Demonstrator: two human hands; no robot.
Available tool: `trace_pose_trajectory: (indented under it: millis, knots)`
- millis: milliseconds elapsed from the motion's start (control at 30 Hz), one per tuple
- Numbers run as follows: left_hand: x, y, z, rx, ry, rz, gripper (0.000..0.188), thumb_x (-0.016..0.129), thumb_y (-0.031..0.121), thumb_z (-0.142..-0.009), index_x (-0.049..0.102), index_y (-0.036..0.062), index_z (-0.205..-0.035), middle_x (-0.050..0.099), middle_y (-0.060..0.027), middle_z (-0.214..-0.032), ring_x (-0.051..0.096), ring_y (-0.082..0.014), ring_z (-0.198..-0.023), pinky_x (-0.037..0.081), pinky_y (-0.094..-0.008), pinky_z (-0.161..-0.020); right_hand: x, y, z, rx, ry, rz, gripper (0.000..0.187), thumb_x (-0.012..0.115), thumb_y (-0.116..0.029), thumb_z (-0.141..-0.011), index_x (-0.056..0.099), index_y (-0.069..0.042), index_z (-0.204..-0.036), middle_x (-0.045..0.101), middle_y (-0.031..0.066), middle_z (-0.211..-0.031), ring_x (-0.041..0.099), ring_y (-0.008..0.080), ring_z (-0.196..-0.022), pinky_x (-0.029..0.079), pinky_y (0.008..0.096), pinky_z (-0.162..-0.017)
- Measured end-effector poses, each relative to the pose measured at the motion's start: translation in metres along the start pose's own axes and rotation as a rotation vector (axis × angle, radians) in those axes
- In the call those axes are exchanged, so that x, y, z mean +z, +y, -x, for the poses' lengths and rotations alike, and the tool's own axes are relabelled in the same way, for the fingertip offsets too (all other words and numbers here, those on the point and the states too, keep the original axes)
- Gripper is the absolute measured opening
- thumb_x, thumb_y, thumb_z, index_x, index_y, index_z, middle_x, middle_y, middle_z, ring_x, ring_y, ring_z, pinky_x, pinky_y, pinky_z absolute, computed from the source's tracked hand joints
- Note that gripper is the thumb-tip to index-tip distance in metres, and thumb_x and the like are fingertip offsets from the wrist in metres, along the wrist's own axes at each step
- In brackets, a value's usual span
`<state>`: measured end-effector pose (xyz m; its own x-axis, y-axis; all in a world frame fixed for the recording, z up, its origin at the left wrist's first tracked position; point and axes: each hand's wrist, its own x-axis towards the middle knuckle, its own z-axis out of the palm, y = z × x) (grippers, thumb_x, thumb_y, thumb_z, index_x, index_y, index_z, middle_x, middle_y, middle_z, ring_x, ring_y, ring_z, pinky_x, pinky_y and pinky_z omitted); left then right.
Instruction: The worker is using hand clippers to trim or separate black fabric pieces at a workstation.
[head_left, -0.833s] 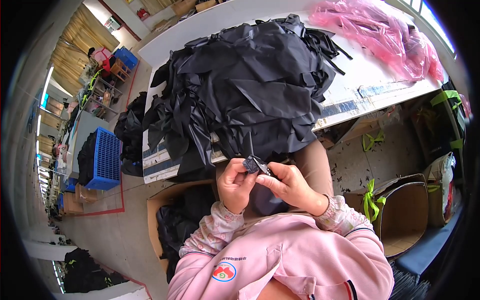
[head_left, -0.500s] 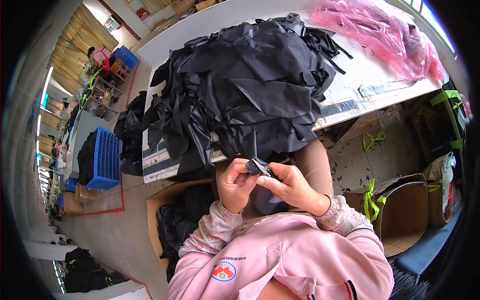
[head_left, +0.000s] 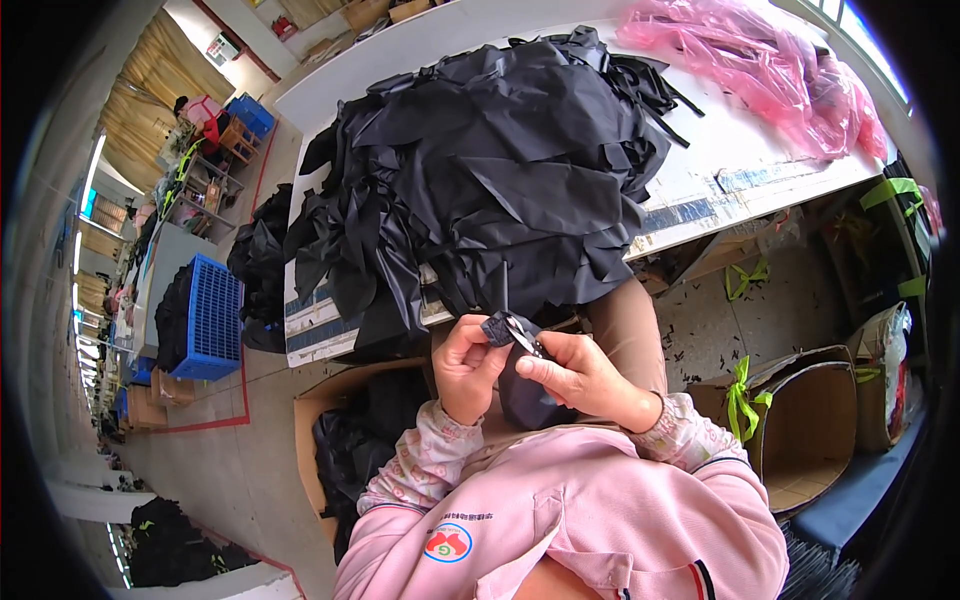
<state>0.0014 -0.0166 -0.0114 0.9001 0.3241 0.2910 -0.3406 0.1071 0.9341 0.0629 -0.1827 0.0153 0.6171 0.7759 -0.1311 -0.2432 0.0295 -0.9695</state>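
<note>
My left hand (head_left: 470,365) pinches the edge of a black fabric piece (head_left: 530,395), which hangs down over my lap. In my right hand (head_left: 585,372) is a small pair of thread snips (head_left: 520,335), its light blades pointing up and left against the fabric by my left fingertips. The blades look parted. Just beyond my hands, a big heap of black fabric pieces (head_left: 520,190) covers most of the white table (head_left: 740,130) and droops over its near edge.
Pink plastic sheeting (head_left: 760,75) lies at the table's far right. A cardboard box (head_left: 310,430) of black fabric stands left of my legs, and an open cardboard box (head_left: 805,430) at right. Further left is a blue crate (head_left: 212,315). Another person (head_left: 205,115) works far left.
The snips' blades have come into fuller view and look wider apart. My left hand has shifted slightly left, and the fabric hangs more openly between my hands.
</note>
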Motion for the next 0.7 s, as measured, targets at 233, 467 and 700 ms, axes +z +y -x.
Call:
trace_pose_trajectory:
  millis: [233,467,700]
  knots:
    - [0.0023,-0.0006,0.0014,-0.003,-0.049,-0.003,0.009,0.065,-0.007,-0.083,0.061,-0.0023,-0.09,0.059,-0.0055,-0.1,0.061,-0.0122,-0.086,0.05,-0.0251,-0.078,0.0016,-0.0025,-0.0024,-0.073,0.06,0.113,0.036,0.066,-0.033,-0.092,0.059,0.001,-0.08,0.05,-0.0021,-0.059,0.048,0.0045,-0.051,0.039,0.0235,-0.045]
    - [-0.0016,-0.0002,0.002,0.007,-0.113,-0.005,0.011,0.063,-0.008,-0.085,0.059,-0.0035,-0.094,0.058,-0.006,-0.102,0.06,-0.0116,-0.089,0.049,-0.0244,-0.081,0.0013,-0.0069,-0.0022,-0.12,0.072,0.18,0.034,0.065,-0.03,-0.092,0.058,0.001,-0.082,0.049,-0.0018,-0.057,0.048,0.0049,-0.05,0.039,0.0241,-0.044]
    - [0.0,-0.0018,0.0021,0.024,-0.104,-0.03,0.014,0.069,-0.004,-0.083,0.058,-0.0029,-0.091,0.058,-0.0052,-0.1,0.059,-0.0101,-0.086,0.049,-0.0236,-0.079,0.0034,-0.0034,-0.0025,-0.161,0.113,0.181,0.035,0.065,-0.029,-0.092,0.056,0.002,-0.08,0.048,-0.001,-0.055,0.047,0.0043,-0.05,0.039,0.0242,-0.043]
